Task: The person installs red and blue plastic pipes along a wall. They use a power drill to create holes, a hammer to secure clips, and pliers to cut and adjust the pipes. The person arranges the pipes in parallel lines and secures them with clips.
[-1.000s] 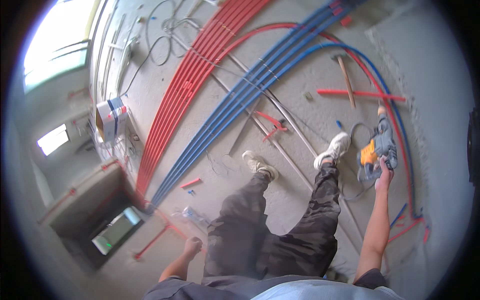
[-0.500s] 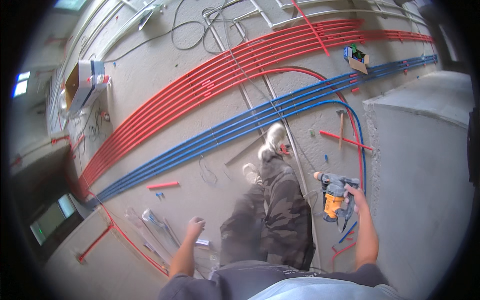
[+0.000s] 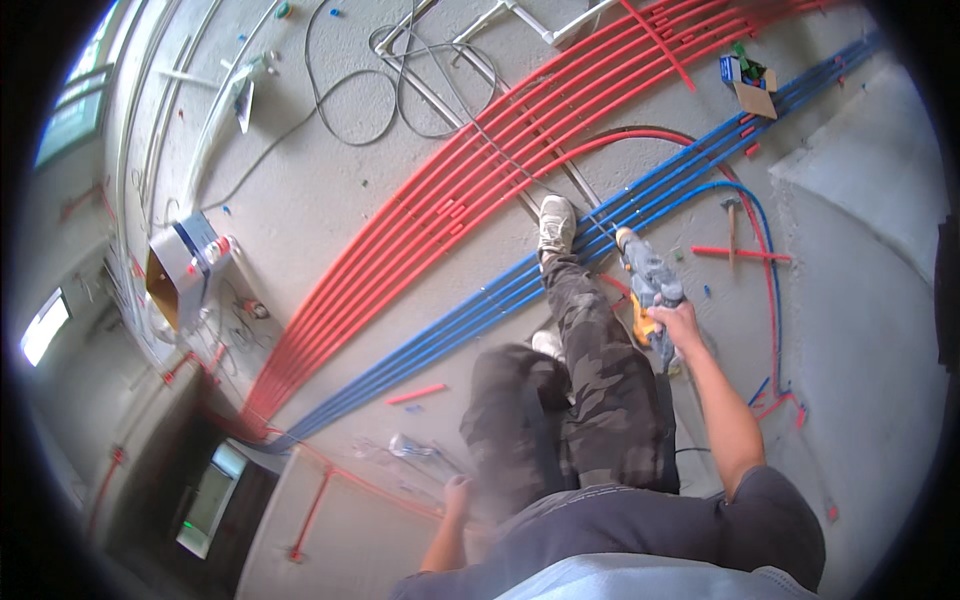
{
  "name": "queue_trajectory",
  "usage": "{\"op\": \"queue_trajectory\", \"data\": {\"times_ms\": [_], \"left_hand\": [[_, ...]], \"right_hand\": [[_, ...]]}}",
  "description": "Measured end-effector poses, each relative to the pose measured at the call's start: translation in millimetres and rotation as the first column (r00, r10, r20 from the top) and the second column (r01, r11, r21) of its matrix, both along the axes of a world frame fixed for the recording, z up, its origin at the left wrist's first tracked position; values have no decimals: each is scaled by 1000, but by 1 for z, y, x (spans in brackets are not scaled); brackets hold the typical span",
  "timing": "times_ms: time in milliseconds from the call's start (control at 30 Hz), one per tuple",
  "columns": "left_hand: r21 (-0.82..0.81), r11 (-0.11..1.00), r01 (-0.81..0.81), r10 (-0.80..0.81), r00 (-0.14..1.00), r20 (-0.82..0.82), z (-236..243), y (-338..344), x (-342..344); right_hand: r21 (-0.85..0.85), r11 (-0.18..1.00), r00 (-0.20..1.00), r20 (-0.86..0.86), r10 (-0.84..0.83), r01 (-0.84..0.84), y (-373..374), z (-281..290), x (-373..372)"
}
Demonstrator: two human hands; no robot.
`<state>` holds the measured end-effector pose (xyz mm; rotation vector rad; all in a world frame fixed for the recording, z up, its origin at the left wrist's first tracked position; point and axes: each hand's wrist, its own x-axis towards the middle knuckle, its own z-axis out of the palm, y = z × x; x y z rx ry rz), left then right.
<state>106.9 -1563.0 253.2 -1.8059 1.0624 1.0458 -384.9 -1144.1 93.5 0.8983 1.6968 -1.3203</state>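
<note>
My right hand (image 3: 672,325) grips a grey-and-orange rotary hammer drill (image 3: 650,275), whose front end points up toward the blue conduits (image 3: 660,195). One white shoe (image 3: 555,225) is at those conduits, beside a broad run of red conduits (image 3: 490,140); the other is lower, partly behind my camouflage trousers. Right of the drill, a wooden-handled hammer (image 3: 731,240) lies across a loose red pipe (image 3: 715,252). My left hand (image 3: 457,492) hangs by my left leg, blurred, its fingers curled; anything inside is hidden.
An open box of fittings (image 3: 742,82) lies at top right, a larger carton (image 3: 185,270) at left. Grey cable (image 3: 355,130) loops across the concrete floor among white pipes (image 3: 500,20). A pale raised surface (image 3: 870,200) borders the right; a dark doorway (image 3: 215,495) is lower left.
One foot has stepped forward to the blue conduits. The drill, in my right hand throughout, has moved leftward and forward, and the view has shifted.
</note>
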Motion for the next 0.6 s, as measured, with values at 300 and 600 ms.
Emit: {"op": "queue_trajectory", "data": {"times_ms": [300,600], "left_hand": [[156,987,27,15,965,-263,5,-142,-241],[40,618,785,-738,598,-312,-89,-398,-592]], "right_hand": [[106,989,995,-18,103,-100,-134,16,-130],[99,911,912,-145,-384,400,-269,10,-251]]}}
